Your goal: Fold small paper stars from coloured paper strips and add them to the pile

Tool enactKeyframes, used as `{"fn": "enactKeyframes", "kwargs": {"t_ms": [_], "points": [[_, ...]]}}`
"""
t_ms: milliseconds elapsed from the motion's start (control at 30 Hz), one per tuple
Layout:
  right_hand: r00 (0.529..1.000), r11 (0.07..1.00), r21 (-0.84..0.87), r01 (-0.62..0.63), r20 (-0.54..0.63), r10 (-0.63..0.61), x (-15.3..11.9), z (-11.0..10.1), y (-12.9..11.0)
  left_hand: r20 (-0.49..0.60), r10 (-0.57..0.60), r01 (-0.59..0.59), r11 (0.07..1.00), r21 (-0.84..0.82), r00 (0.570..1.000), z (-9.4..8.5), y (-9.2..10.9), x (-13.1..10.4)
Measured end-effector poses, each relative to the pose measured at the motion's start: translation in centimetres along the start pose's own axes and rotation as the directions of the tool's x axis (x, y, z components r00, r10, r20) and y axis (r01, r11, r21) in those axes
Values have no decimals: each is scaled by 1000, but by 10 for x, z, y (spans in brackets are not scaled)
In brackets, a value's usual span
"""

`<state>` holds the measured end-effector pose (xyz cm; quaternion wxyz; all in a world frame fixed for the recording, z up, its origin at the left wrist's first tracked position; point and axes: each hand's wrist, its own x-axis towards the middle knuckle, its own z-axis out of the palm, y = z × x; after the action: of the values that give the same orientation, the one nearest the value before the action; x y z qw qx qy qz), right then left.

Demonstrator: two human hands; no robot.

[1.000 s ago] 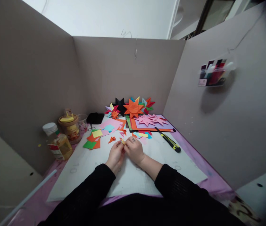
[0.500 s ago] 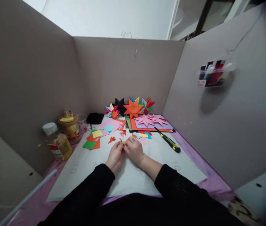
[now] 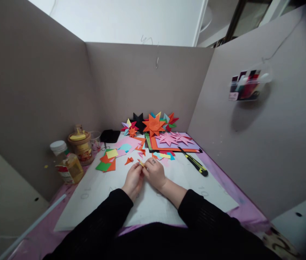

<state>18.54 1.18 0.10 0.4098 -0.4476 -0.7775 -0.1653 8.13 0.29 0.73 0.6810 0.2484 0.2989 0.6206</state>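
Observation:
Over the middle of the white board (image 3: 101,202), my left hand (image 3: 134,179) and my right hand (image 3: 154,172) meet at the fingertips. Both are closed on a small piece of yellow paper (image 3: 142,164), which looks folded; most of it is hidden by the fingers. Just beyond the hands lie small orange paper pieces (image 3: 128,160) and a pale yellow strip (image 3: 165,156) among blue and pink scraps. Left of them sit coloured squares, a yellow one (image 3: 112,154) and a green one (image 3: 103,166) among them.
Folded paper stars, one large and orange (image 3: 153,124), lean at the back. Pink stars (image 3: 167,138) rest on stacked sheets. A yellow-black utility knife (image 3: 196,163) lies right. Glue bottle (image 3: 70,168), tub (image 3: 81,148) and clear cup (image 3: 95,140) stand left. Grey partitions (image 3: 147,79) surround the table.
Both hands keep their hold on the yellow paper at nearly the same spot. The view has shifted very slightly.

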Motion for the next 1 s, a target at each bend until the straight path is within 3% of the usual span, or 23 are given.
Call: {"fn": "enactKeyframes", "kwargs": {"t_ms": [1000], "points": [[1000,1000,25,-10,-6,10,-1,2,0,5,12,-12,999,36,1000,-4,-5,3]]}}
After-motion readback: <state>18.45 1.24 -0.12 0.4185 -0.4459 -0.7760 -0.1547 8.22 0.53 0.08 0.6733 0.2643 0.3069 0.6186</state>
